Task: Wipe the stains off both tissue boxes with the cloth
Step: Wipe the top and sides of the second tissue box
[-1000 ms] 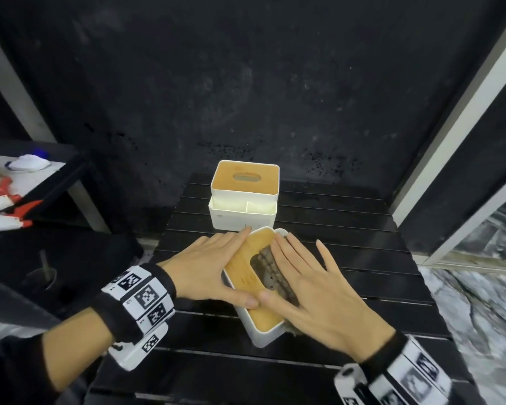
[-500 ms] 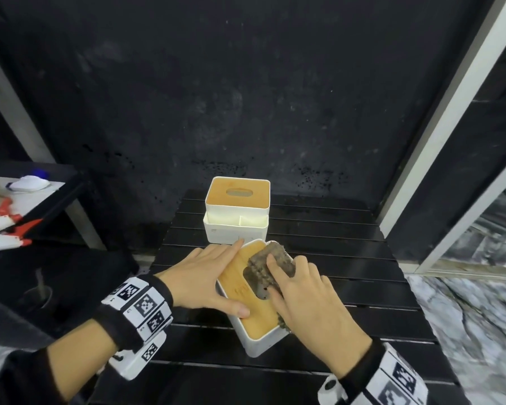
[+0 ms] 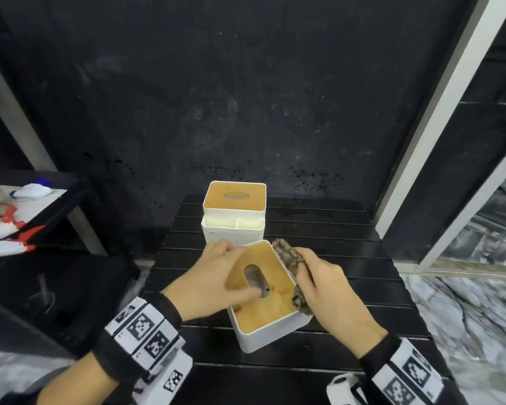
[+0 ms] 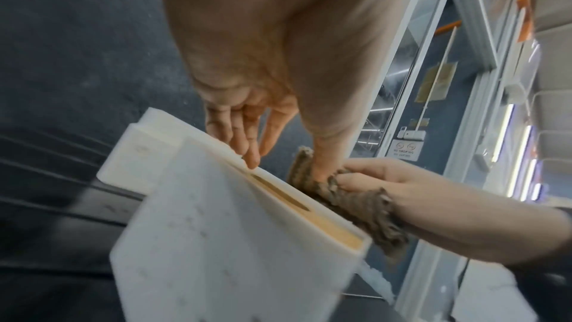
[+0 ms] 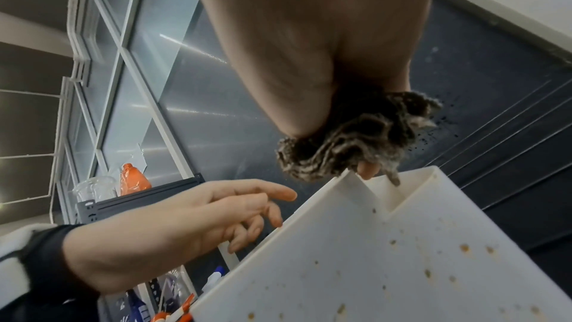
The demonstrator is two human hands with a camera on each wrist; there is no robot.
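The near tissue box (image 3: 263, 314), white with a wooden lid and a slot, stands slanted on the black slatted table (image 3: 357, 290). My left hand (image 3: 216, 276) rests on its left part, thumb lying across the lid by the slot, fingers at the far left rim. My right hand (image 3: 324, 287) grips the brown cloth (image 3: 288, 254), bunched, and holds it against the box's right edge. In the right wrist view the cloth (image 5: 346, 141) sits at the top corner of the box's white side (image 5: 371, 266), which carries brown stains (image 5: 464, 247). The second tissue box (image 3: 234, 213) stands just behind.
A low shelf (image 3: 56, 206) at the left carries white and red items. A dark wall lies close behind the table, and a white frame post (image 3: 438, 127) rises at the right. Marbled floor (image 3: 465, 317) shows past the table's right edge.
My right hand has carried the cloth off the lid's top to the box's right edge and closed round it. My left thumb has slid to the slot.
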